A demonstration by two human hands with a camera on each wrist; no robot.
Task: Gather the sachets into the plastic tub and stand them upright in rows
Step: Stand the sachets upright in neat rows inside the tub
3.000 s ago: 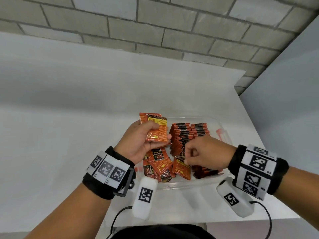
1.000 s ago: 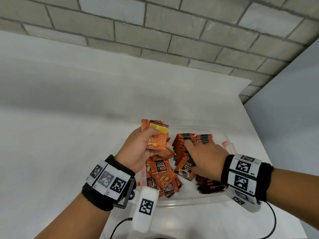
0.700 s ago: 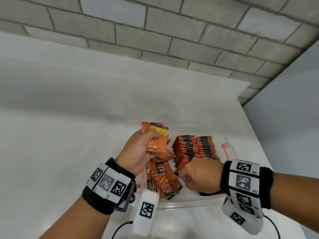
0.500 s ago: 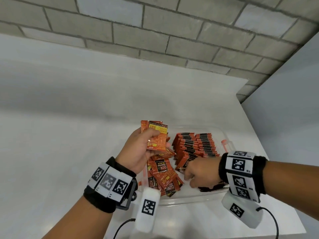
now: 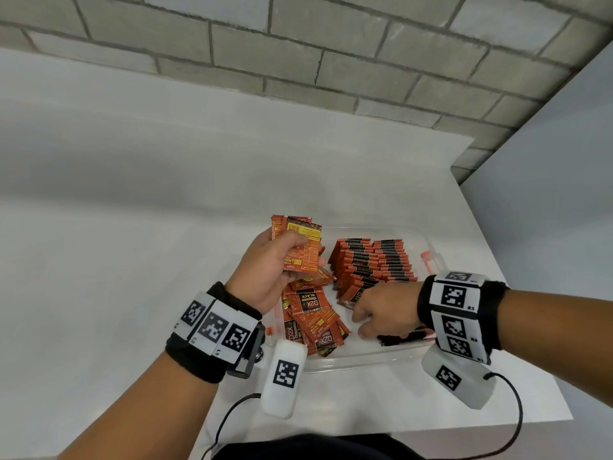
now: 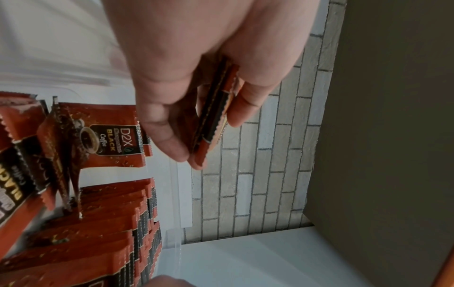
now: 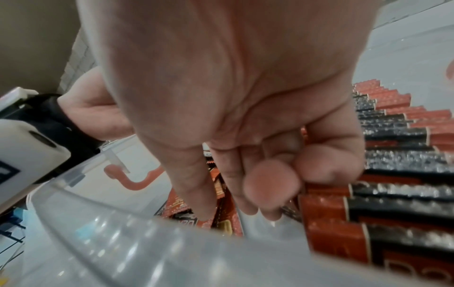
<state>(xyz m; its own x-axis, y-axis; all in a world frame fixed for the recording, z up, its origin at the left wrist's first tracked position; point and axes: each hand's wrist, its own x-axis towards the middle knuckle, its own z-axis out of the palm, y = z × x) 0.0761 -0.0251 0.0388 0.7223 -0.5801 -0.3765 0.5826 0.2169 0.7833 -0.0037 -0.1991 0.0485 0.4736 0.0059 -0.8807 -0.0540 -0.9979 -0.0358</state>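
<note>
A clear plastic tub point(image 5: 348, 364) stands on the white table. Two rows of orange-and-black sachets point(image 5: 373, 260) stand upright in its right half. Loose sachets point(image 5: 311, 322) lie in a heap in its left half. My left hand point(image 5: 285, 263) hovers over the tub's left edge and pinches a small stack of sachets point(image 6: 213, 116) between thumb and fingers. My right hand point(image 5: 381, 310) is down inside the tub at the near end of the rows. Its fingers point(image 7: 248, 194) are curled, one finger touches the loose heap, and nothing shows between them.
The tub's near wall point(image 7: 123, 242) curves just in front of my right hand. An orange latch point(image 5: 427, 255) sits on the tub's right side. A brick wall runs behind the table, and a grey panel stands to the right. The table's edge is close to my body.
My right hand left the tops of the rows, drew back to the near end of the tub and curled. The left hand kept its stack in nearly the same spot.
</note>
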